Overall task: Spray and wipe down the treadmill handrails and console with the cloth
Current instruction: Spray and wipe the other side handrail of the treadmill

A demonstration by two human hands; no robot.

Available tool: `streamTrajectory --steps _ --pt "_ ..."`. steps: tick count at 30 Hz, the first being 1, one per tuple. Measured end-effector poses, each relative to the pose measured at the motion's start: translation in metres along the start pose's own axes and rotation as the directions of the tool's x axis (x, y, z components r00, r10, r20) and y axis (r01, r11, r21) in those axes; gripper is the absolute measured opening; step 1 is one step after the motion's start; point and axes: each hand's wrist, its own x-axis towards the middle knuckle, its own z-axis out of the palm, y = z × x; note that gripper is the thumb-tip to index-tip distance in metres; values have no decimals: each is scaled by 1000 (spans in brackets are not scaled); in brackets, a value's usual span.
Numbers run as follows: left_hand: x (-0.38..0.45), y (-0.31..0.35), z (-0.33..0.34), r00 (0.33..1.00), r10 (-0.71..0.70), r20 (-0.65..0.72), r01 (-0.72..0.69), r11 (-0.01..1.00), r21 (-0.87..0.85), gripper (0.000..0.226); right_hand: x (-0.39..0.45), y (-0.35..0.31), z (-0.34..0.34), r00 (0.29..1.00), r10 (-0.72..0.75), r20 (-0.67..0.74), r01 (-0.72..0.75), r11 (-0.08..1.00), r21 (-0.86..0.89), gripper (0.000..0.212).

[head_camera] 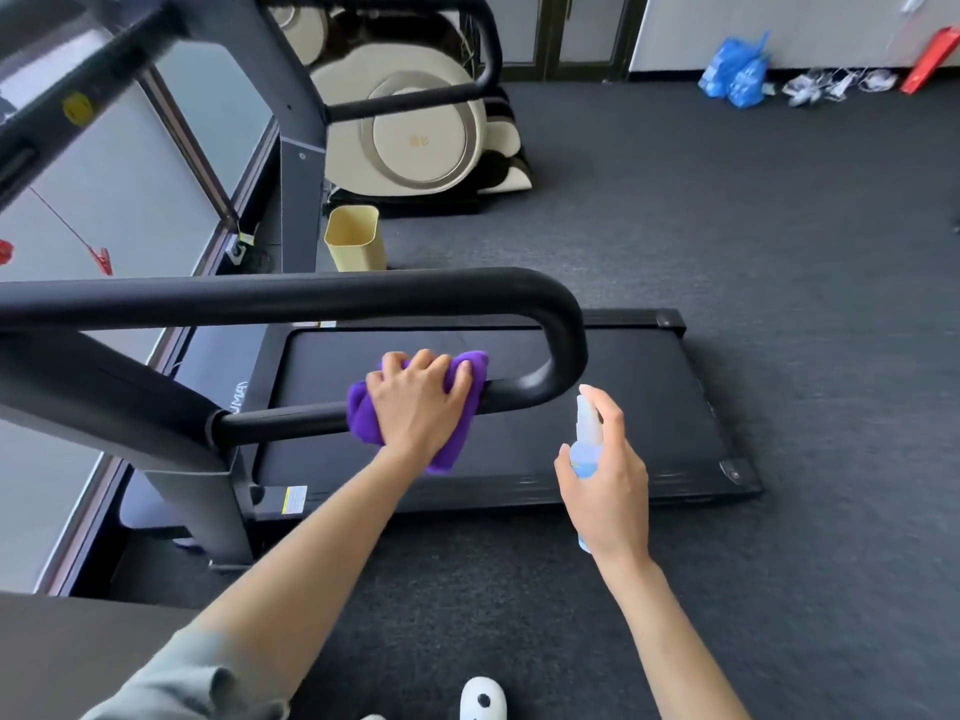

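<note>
A black treadmill handrail (pixel 550 350) bends in a U shape across the middle of the view, above the running belt (pixel 597 423). My left hand (pixel 415 402) presses a purple cloth (pixel 363 418) around the lower bar of that rail, left of the bend. My right hand (pixel 608 485) holds a small clear spray bottle (pixel 588 433) with blue liquid upright, just right of the bend, index finger on its nozzle. The console is at the upper left, blurred and mostly out of frame.
A yellow bin (pixel 356 239) stands on the dark carpet beyond the rail. A cream massage chair (pixel 410 122) sits behind it. Blue bags (pixel 735 70) and a red box (pixel 930 59) lie by the far wall. A window runs along the left.
</note>
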Motion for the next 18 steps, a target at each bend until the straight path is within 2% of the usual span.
streamTrajectory --steps 5,6,8,10,11,14,18 --pt "5 85 8 999 0 43 7 985 -171 40 4 1 -9 1000 -7 -20 7 1000 14 68" --pt "5 87 8 999 7 41 1 980 -197 40 5 0 -10 1000 -9 -19 9 1000 18 68" --pt "-1 69 3 994 109 12 -105 975 -194 39 5 0 -12 1000 -14 -12 15 1000 23 68" --pt "-7 33 -2 980 197 -34 -200 974 -108 39 7 0 -12 1000 -20 -15 21 999 25 67" --pt "-8 10 -4 982 184 -42 -187 981 -59 38 9 0 -12 1000 -22 -16 23 999 27 67" --pt "-6 -40 -7 998 2 -58 -3 1000 -15 36 12 -1 -13 999 -44 -24 45 998 40 65" --pt "-3 -30 -2 983 -171 -74 166 984 -67 38 12 -1 -15 999 -39 -30 41 997 62 62"
